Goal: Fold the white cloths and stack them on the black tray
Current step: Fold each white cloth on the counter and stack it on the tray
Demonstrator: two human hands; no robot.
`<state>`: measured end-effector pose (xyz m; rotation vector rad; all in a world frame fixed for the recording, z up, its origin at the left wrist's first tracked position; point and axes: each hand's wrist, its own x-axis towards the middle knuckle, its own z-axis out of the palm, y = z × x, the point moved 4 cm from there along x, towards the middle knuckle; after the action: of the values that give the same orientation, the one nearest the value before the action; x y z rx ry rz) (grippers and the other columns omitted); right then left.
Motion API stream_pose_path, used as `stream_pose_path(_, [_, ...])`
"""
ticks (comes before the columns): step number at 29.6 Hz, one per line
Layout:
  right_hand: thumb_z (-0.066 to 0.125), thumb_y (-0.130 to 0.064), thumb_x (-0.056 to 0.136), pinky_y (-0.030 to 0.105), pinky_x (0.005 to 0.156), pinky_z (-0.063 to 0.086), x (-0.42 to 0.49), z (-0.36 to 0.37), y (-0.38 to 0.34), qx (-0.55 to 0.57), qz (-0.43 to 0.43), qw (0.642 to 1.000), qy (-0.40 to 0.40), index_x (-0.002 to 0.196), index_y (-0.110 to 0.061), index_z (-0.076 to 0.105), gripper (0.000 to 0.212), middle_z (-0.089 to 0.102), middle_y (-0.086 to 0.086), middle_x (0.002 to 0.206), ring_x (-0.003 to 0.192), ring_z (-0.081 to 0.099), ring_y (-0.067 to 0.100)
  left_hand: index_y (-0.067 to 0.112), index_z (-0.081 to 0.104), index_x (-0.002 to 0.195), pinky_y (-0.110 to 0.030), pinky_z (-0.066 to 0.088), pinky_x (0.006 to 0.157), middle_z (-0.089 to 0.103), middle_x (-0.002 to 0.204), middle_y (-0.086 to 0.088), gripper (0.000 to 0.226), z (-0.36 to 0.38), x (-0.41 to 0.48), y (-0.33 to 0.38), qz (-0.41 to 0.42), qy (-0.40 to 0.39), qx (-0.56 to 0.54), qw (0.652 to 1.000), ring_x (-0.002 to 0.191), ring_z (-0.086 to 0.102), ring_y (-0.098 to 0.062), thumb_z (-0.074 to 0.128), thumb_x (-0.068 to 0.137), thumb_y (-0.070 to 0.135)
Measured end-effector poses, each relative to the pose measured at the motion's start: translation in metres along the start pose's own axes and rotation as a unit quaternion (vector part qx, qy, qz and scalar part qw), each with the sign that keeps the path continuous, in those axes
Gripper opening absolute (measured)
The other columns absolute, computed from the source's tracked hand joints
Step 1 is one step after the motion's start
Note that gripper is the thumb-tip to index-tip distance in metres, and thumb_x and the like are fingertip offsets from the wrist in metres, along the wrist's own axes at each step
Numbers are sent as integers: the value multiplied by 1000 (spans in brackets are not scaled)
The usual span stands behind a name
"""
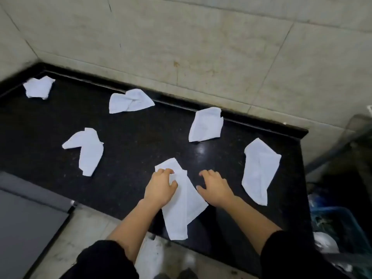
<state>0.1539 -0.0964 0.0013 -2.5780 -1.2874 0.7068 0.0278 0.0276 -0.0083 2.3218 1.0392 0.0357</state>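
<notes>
Several white cloths lie rumpled on a black stone counter (141, 141). The nearest cloth (181, 210) hangs partly over the counter's front edge. My left hand (161, 188) rests on its upper left part, fingers curled into the fabric. My right hand (215, 188) hovers just right of that cloth, fingers spread, holding nothing. Other cloths lie at the right (259, 170), back right (206, 124), back middle (129, 101), back left corner (38, 87) and left (86, 150). No black tray is in view.
Beige tiled walls (201, 47) close the counter at the back and left. A grey cabinet surface (28, 218) sits low at the left. A blue bin (338, 224) with clutter stands to the right of the counter. My shoes show on the floor below.
</notes>
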Motion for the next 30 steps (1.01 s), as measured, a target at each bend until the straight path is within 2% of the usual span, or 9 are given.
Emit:
stream_pose_path(7, [56, -31, 91, 39, 97, 42, 12, 29, 10, -2, 37, 998, -52, 120, -16, 49, 33, 49, 4, 123, 115, 47, 23, 20, 47, 137, -35, 48, 94, 44, 142, 2, 45, 21, 36, -3, -3, -54, 36, 998, 132, 36, -19, 55, 92, 21])
stream_pose_path(12, [59, -33, 88, 37, 88, 50, 12, 50, -5, 63, 60, 992, -90, 106, -12, 57, 28, 56, 4, 111, 101, 57, 22, 23, 43, 138, -33, 41, 101, 38, 141, 1, 56, 28, 57, -6, 22, -131, 66, 989, 133, 26, -21, 63, 86, 18])
stream_pose_path(14, [62, -38, 87, 36, 83, 52, 9, 57, -11, 89, 81, 987, -105, 104, -13, 57, 32, 58, 3, 108, 97, 60, 21, 24, 44, 135, -32, 37, 103, 39, 136, -2, 57, 28, 63, -6, 29, -147, 75, 986, 129, 27, -24, 65, 83, 20])
stream_pose_path(19, [71, -44, 81, 30, 81, 51, 14, 67, -19, 157, 165, 969, -95, 120, -12, 51, 55, 62, 3, 115, 104, 62, 22, 23, 47, 125, -37, 40, 96, 56, 113, -1, 51, 24, 78, -8, 32, -168, 96, 981, 116, 38, -25, 67, 77, 24])
stream_pose_path(22, [76, -33, 79, 33, 83, 56, 19, 73, -21, 214, 206, 950, -99, 112, -12, 62, 42, 68, 4, 109, 98, 65, 20, 23, 57, 116, -36, 42, 92, 58, 96, 2, 37, 20, 82, -11, 52, -181, 104, 977, 116, 40, -23, 67, 81, 25])
stream_pose_path(24, [76, -27, 79, 28, 74, 55, 20, 74, -22, 238, 221, 940, -99, 102, -9, 68, 30, 70, 5, 102, 89, 65, 17, 23, 64, 104, -36, 45, 92, 54, 88, 5, 23, 13, 84, -16, 58, -183, 78, 978, 117, 40, -21, 69, 82, 28])
stream_pose_path(26, [77, -25, 78, 22, 65, 49, 20, 73, -23, 266, 224, 932, -105, 97, -6, 68, 29, 68, 5, 98, 84, 62, 16, 23, 66, 93, -33, 45, 91, 54, 96, 4, 17, 4, 87, -20, 59, -184, 26, 981, 115, 36, -16, 74, 80, 31])
stream_pose_path(28, [79, -26, 76, 26, 72, 52, 19, 73, -24, 292, 216, 924, -123, 98, -6, 68, 32, 68, 6, 101, 90, 63, 18, 24, 66, 82, -29, 43, 88, 56, 104, 4, 18, -9, 90, -22, 55, -178, -46, 981, 111, 39, -11, 80, 75, 31])
stream_pose_path(30, [81, -29, 72, 28, 74, 52, 17, 69, -24, 295, 203, 921, -151, 98, -7, 66, 36, 66, 4, 101, 93, 62, 19, 18, 69, 76, -29, 48, 83, 67, 100, 2, 17, -26, 95, -23, 31, -166, -145, 975, 102, 58, -13, 83, 72, 28])
